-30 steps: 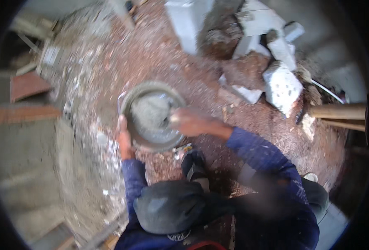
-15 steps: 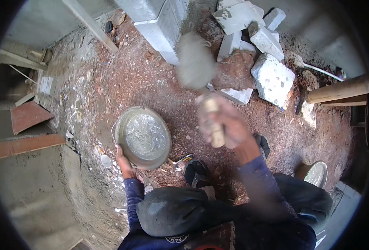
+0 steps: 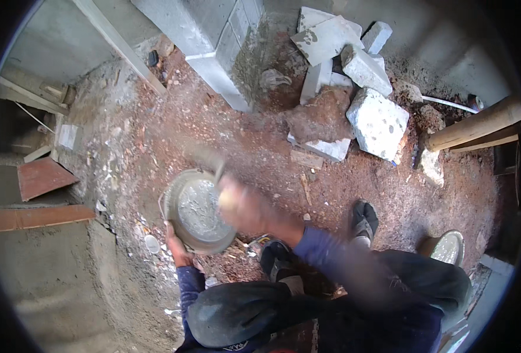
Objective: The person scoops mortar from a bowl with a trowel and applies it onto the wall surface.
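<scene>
A round metal pail (image 3: 173, 206) with a wire handle sits near the middle-left, holding wet grey mortar (image 3: 198, 207). My left hand (image 3: 178, 246) grips its near left rim, thumb and fingers around the edge. Over the pail's right side, my right hand (image 3: 246, 207) is closed on a trowel (image 3: 206, 155). The trowel's light wooden handle shows in the fist; its blade is smeared by motion above the pail's far rim. Whether mortar is on the blade cannot be made out.
Broken concrete blocks (image 3: 378, 122) are piled at the far right, beside a block pillar (image 3: 213, 65). A bamboo pole (image 3: 478, 129) juts in from the right. Another mortar container (image 3: 449, 247) stands by my right knee. A board (image 3: 119, 47) leans at the far left.
My right hand has swung left and nearer with the trowel, from beside the rubble to over the pail. The left hand keeps its hold on the rim.
</scene>
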`<action>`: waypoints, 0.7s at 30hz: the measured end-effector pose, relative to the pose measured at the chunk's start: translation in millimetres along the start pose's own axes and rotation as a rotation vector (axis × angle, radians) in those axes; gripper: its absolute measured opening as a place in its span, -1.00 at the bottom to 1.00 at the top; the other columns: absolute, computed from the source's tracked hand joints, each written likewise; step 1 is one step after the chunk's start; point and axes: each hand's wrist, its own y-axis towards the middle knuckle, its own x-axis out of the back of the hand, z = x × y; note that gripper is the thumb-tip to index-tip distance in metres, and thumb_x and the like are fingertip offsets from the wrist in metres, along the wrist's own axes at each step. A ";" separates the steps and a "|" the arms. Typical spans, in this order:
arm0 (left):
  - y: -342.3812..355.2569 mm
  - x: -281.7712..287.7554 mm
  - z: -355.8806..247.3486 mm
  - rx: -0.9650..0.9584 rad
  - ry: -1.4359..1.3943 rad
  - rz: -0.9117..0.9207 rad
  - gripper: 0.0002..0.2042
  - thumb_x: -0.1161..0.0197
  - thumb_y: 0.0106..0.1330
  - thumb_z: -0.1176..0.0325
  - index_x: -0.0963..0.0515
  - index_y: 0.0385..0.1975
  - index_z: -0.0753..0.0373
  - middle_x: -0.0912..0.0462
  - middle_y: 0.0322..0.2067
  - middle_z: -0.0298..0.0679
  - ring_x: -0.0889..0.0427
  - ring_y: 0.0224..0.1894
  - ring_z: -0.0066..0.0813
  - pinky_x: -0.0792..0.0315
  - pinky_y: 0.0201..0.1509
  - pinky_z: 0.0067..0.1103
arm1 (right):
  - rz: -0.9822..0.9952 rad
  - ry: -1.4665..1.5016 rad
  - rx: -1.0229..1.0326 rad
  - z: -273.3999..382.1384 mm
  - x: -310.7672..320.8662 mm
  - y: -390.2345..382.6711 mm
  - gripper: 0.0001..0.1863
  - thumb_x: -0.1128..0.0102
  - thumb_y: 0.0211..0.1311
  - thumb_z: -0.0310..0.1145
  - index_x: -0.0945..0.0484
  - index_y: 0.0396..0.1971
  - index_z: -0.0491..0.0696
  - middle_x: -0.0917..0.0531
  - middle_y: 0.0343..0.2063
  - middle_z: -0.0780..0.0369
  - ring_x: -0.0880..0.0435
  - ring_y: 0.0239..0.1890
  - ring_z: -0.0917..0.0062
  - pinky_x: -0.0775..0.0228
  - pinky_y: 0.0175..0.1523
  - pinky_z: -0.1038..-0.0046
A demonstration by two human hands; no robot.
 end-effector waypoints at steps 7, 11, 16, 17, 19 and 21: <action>-6.0 -7.9 -8.0 -0.007 0.078 -0.027 -0.37 0.02 0.44 -0.07 -0.29 0.27 0.37 -0.41 0.21 -0.16 -0.40 0.21 -0.33 -0.23 0.33 -0.47 | 0.715 -0.547 -0.349 37.7 68.3 15.5 -0.71 -0.06 0.11 -0.38 -0.45 -0.17 -0.20 -0.59 -0.43 0.01 -0.62 -0.36 0.08 -0.50 -0.22 0.16; -17.6 -24.2 -16.8 -0.134 0.102 -0.099 -0.41 -0.08 0.41 -0.01 -0.35 0.23 0.38 -0.46 0.16 -0.18 -0.45 0.15 -0.41 -0.26 0.29 -0.51 | 0.702 -0.745 -0.179 43.3 49.4 40.9 -0.82 -0.04 0.10 -0.42 -0.58 -0.38 -0.16 -0.66 -0.45 0.02 -0.70 -0.40 0.19 -0.53 -0.31 0.18; -47.3 -54.3 -36.1 -0.056 0.171 -0.091 -0.37 -0.10 0.39 -0.03 -0.32 0.25 0.39 -0.41 0.21 -0.13 -0.40 0.20 -0.36 -0.25 0.29 -0.48 | 0.825 -0.870 -0.051 24.5 16.5 23.0 -0.78 -0.06 0.13 -0.34 -0.59 -0.40 -0.19 -0.66 -0.43 0.00 -0.69 -0.31 0.17 -0.54 -0.22 0.20; -47.4 -54.3 -38.6 -0.070 0.173 -0.068 -0.37 -0.10 0.40 -0.03 -0.31 0.26 0.38 -0.41 0.21 -0.13 -0.39 0.21 -0.35 -0.26 0.29 -0.48 | 0.991 -0.700 -0.177 20.6 13.9 26.5 -0.70 -0.08 0.15 -0.28 -0.53 -0.23 -0.21 -0.63 -0.30 -0.04 -0.66 -0.24 0.13 -0.52 -0.14 0.20; -45.2 -48.2 -33.7 -0.122 0.152 -0.083 -0.40 -0.11 0.39 -0.02 -0.37 0.20 0.40 -0.47 0.11 -0.13 -0.43 0.11 -0.38 -0.32 0.19 -0.49 | 1.145 -0.529 -0.297 15.6 14.1 26.4 -0.58 -0.09 0.18 -0.22 -0.48 -0.06 -0.22 -0.61 -0.17 -0.09 -0.64 -0.16 0.09 -0.49 -0.07 0.20; -41.7 -38.7 -23.6 -0.144 0.165 -0.154 -0.42 -0.12 0.39 -0.02 -0.41 0.15 0.41 -0.51 0.03 -0.14 -0.48 0.01 -0.41 -0.39 0.09 -0.51 | 1.000 -0.297 -0.525 12.1 22.7 12.0 -0.49 -0.10 0.21 -0.13 -0.46 0.03 -0.21 -0.54 -0.02 -0.10 -0.59 -0.03 0.07 -0.44 0.07 0.20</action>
